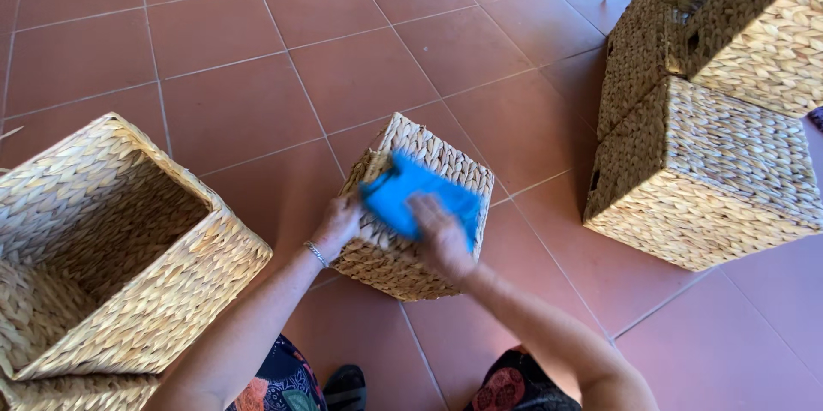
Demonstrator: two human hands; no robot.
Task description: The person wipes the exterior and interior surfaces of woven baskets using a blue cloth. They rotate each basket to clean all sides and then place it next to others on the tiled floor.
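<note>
Now both forearms reach up from six o'clock toward a small woven basket (411, 214) near the middle of the view, standing on the tiled floor (257, 51). The left hand (337, 224) comes in from seven o'clock with a thin bracelet (315, 253) at the wrist; its grip is curled against the basket's nine-o'clock side, steadying it, fingers bent round the edge. The right hand (440, 235) comes from five o'clock, palm down, fingers spread fairly flat, its grip pressing a blue cloth (407, 192) onto the basket's upward face; how tightly it pinches the cloth I cannot tell.

The basket is box-shaped and turned cornerwise, one corner toward six o'clock and the opposite one toward twelve. The cloth lies crumpled across it, its long axis running from ten o'clock to four o'clock.

At nine o'clock a larger open basket (111, 265) sits with its mouth facing up, well apart from the left hand. At two to three o'clock more baskets (703, 162) are stacked, well apart from the right hand.
</note>
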